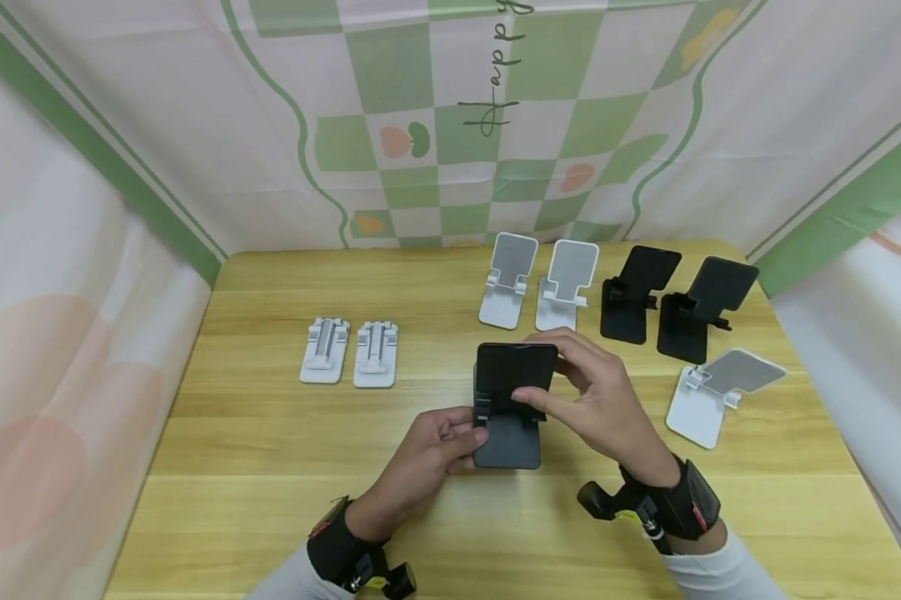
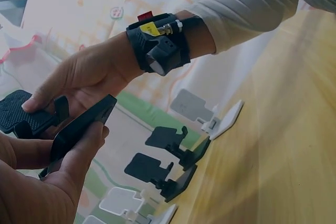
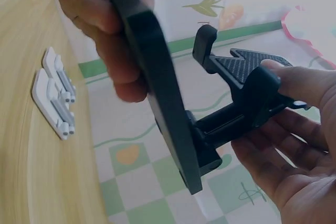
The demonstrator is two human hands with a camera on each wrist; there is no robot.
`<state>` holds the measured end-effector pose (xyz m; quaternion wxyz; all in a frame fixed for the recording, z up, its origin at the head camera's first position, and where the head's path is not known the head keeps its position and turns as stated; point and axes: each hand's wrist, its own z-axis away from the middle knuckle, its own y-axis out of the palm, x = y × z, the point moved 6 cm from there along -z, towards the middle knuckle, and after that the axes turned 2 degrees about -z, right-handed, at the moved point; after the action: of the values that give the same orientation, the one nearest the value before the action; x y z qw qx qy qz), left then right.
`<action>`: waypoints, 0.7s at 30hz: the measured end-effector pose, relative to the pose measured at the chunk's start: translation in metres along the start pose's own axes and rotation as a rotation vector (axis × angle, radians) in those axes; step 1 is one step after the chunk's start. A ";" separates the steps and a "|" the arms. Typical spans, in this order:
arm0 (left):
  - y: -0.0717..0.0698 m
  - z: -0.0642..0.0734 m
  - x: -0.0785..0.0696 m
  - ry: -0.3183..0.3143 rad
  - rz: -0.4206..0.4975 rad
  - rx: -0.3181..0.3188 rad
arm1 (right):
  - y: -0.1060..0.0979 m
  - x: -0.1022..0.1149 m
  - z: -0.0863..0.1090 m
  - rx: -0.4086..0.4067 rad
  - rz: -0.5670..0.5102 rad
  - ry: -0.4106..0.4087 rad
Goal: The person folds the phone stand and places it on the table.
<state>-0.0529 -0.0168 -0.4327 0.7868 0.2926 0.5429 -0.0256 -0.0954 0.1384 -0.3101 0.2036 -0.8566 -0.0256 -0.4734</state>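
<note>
A black foldable phone stand [image 1: 516, 375] is held above the table between both hands. My left hand [image 1: 438, 442] grips the edge of its flat base, thumb on top. With the right hand [image 1: 596, 396] I pinch the upper plate, thumb on its face and fingers behind. The right wrist view shows the stand's base [image 3: 160, 93] apart from the textured plate [image 3: 247, 66], joined by a hinged arm [image 3: 226, 124]. In the left wrist view the right thumb presses on the textured plate [image 2: 26, 114].
Two folded white stands [image 1: 348, 354] lie at the left. Unfolded white stands [image 1: 536, 283] stand at the back, black ones [image 1: 675, 304] to their right. Another unfolded white stand [image 1: 720, 396] is near the right edge of the wooden table [image 1: 255, 500]. Patterned cloth [image 1: 390, 67] hangs around it.
</note>
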 end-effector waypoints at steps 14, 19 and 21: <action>0.001 0.000 -0.002 -0.013 -0.009 0.001 | -0.003 -0.004 0.001 -0.019 0.003 -0.007; 0.001 0.000 -0.001 -0.025 -0.014 -0.010 | -0.003 -0.007 0.003 -0.022 0.024 0.000; 0.001 0.001 -0.001 -0.027 -0.014 -0.012 | -0.003 -0.007 0.003 -0.022 0.029 -0.004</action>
<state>-0.0524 -0.0164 -0.4309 0.7955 0.2838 0.5345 -0.0317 -0.0977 0.1437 -0.3165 0.2007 -0.8601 -0.0083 -0.4690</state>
